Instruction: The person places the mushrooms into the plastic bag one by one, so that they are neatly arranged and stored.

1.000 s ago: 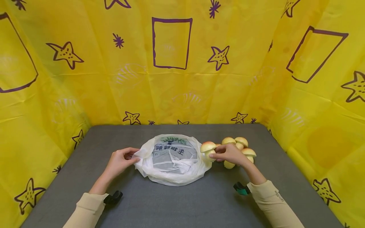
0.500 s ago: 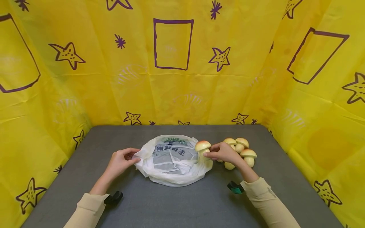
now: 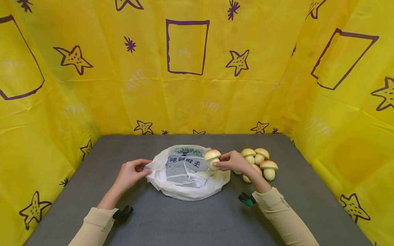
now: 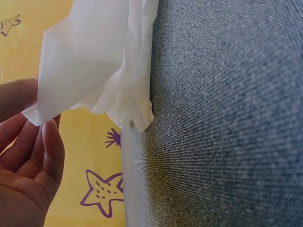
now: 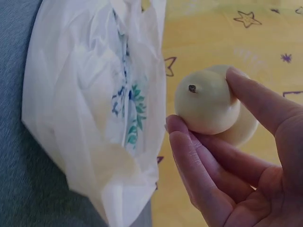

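Note:
A white plastic bag [image 3: 191, 194] with a green tree print lies with its mouth spread wide on the grey table. At its left rim my left hand [image 3: 132, 174] pinches the plastic between thumb and fingers; the left wrist view shows the bag's edge [image 4: 80, 66] in that grip. My right hand [image 3: 235, 162] holds a toy mushroom [image 3: 212, 155] by its pale stem, over the right side of the bag's opening. From the right wrist, the round stem end [image 5: 206, 101] faces the camera, the cap partly hidden behind it.
Several more mushrooms [image 3: 269, 169] stand clustered on the table right of the bag, partly behind my right hand and forearm. The grey tabletop [image 3: 184, 225] meets yellow cloth walls [image 3: 184, 102] at the back and both sides.
My right hand has carried the mushroom leftward from beside the cluster to above the bag's right rim and opening. The left hand keeps its hold on the bag.

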Available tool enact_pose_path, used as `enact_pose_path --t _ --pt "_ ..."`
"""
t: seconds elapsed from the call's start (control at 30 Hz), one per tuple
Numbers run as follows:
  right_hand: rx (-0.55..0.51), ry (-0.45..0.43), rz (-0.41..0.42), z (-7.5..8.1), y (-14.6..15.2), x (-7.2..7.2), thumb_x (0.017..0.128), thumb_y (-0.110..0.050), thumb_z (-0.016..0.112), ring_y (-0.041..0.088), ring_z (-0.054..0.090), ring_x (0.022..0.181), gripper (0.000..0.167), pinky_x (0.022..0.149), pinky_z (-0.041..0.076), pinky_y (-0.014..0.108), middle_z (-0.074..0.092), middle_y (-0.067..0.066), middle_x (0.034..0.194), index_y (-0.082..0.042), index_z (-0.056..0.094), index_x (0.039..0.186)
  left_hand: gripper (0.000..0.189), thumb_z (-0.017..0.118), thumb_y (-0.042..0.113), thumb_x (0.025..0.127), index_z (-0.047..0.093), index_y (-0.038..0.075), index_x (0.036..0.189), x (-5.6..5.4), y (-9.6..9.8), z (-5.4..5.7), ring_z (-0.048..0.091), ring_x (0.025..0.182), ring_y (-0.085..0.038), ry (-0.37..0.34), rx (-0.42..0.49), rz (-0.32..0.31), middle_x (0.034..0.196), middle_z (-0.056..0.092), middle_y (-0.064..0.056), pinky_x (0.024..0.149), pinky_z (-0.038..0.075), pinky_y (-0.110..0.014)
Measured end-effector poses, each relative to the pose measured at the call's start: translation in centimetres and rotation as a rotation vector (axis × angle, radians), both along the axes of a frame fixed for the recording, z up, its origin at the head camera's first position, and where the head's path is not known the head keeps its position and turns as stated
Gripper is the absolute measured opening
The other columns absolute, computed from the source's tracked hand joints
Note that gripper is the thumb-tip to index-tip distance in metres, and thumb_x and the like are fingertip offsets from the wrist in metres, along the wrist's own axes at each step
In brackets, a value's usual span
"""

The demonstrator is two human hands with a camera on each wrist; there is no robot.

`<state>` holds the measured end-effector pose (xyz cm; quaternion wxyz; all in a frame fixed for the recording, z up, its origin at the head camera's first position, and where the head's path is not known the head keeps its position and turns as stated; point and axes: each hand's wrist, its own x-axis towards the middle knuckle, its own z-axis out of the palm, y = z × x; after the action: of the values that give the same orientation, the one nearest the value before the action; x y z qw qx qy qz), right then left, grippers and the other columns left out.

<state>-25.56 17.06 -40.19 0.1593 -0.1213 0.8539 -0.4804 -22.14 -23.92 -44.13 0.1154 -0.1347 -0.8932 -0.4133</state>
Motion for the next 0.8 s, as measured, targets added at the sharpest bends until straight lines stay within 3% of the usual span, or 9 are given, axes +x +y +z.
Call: enact_pose_path --t 0.3,0.6,0.8 --pt "0.038 -0.014 -0.012 0.4 -1.9 -0.3 0.079 -0.044 0.074 0.026 0.071 0.086 0.046 0.078 0.056 0.039 0.072 0.008 0.099 -0.005 0.071 0.104 0.029 0.08 0.022 0.076 0.072 0.015 0.104 0.0 0.0 -0.1 0.059 0.068 -0.008 0.011 -0.002 -0.009 0.09 0.071 -0.002 0.061 0.052 -0.021" --pt "-0.033 -0.068 -0.034 0.5 -3.8 -0.8 0.079 -0.041 0.075 0.032 0.07 0.089 0.043 0.081 0.055 0.044 0.071 0.01 0.093 -0.003 0.072 0.098 0.029 0.08 0.022 0.076 0.072 0.016 0.103 -0.1 0.1 -0.1 0.059 0.068 -0.008 0.011 -0.009 -0.007 0.09 0.071 -0.001 0.062 0.052 -0.021" --pt "-0.019 -0.084 -0.019 0.5 -5.1 -1.3 0.079 -0.041 0.075 0.027 0.071 0.086 0.041 0.081 0.055 0.042 0.072 0.008 0.093 -0.004 0.073 0.098 0.028 0.08 0.021 0.076 0.072 0.016 0.103 -0.2 0.1 -0.2 0.059 0.068 -0.007 0.012 -0.011 -0.003 0.089 0.071 -0.001 0.061 0.051 -0.021"
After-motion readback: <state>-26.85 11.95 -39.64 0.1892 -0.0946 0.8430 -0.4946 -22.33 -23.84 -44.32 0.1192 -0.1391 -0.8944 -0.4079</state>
